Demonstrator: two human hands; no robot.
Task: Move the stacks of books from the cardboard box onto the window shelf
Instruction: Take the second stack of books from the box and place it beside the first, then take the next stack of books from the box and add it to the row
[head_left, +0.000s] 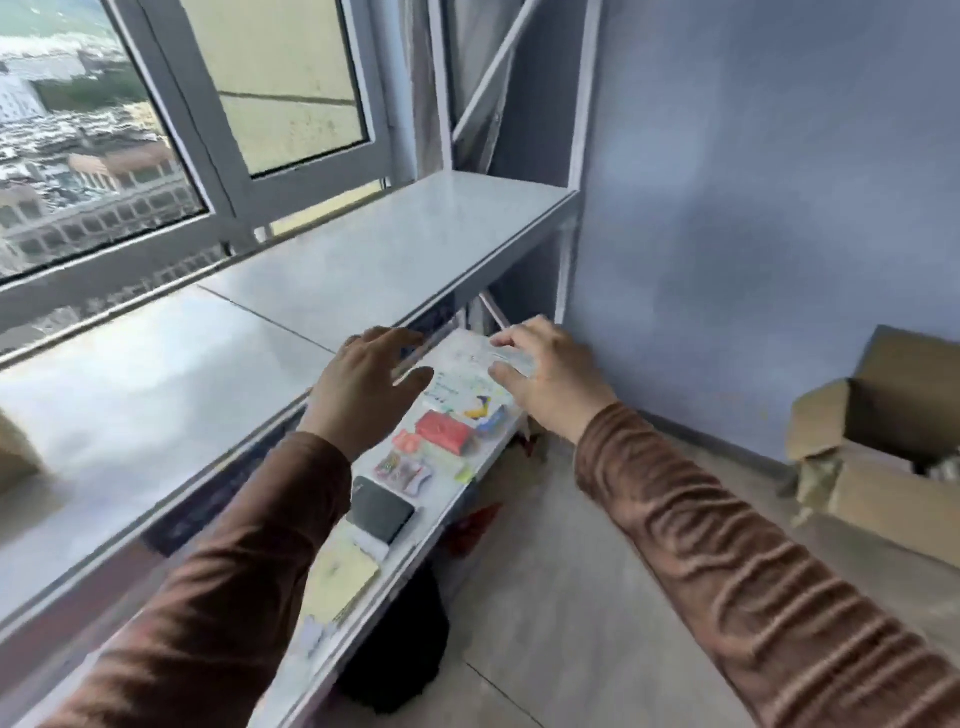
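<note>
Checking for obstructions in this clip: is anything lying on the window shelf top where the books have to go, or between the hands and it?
Nothing visible does. The window shelf shows a bare top ahead of the left hand and right hand; the small items lie on the lower shelf.

— Inside the cardboard box, can we make out any books?
— No; its inside is dark, and the picture's right edge cuts it off.
— And beside it, the hands?
— We see the right hand blurred, its hold unclear.
</note>
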